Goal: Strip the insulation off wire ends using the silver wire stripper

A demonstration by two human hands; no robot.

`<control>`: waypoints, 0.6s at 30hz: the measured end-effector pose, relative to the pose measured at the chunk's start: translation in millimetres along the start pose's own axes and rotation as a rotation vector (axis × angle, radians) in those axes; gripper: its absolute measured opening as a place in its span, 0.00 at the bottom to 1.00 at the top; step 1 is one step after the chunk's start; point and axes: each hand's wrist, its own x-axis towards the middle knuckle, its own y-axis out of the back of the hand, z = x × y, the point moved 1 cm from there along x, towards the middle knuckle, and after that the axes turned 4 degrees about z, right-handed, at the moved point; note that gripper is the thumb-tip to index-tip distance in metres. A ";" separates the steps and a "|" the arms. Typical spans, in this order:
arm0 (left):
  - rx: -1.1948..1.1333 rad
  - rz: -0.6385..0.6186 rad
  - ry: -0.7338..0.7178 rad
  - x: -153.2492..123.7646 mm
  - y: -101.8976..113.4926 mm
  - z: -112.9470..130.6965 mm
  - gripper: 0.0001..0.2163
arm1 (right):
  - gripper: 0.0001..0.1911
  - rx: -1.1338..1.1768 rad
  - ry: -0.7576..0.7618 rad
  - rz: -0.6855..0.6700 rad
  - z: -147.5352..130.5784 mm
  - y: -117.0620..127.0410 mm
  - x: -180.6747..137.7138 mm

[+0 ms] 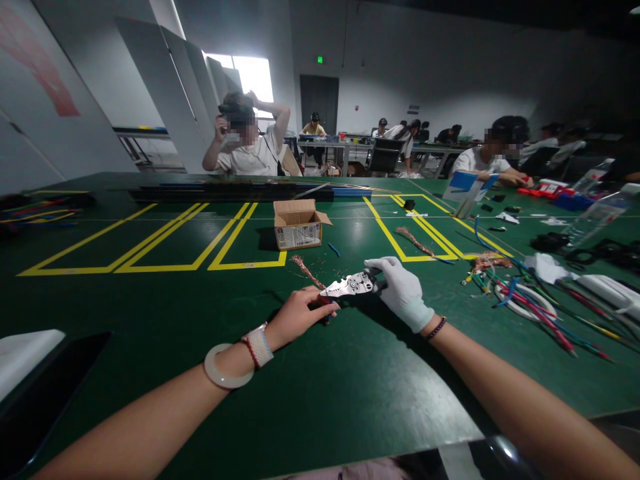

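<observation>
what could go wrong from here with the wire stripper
The bare left hand is right by the nose of the wire stripper, so a slip could pinch a finger. The frayed copper strands might prick that uncovered skin; the gloved right hand looks better protected.

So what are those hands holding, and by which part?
The right hand grips the wire stripper by its handle end. The left hand is at its tip; what it holds there is unclear.

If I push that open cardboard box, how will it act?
The cardboard box should slide fairly easily, being thin-walled, though its contents are hidden. Sitting flat and squat, it probably won't tip or roll. Its outspread flaps may bend if bumped.
</observation>
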 end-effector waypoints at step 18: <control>0.015 0.006 -0.011 0.6 -0.8 -1.4 0.11 | 0.26 -0.017 0.019 -0.027 0.7 -1.5 -1.8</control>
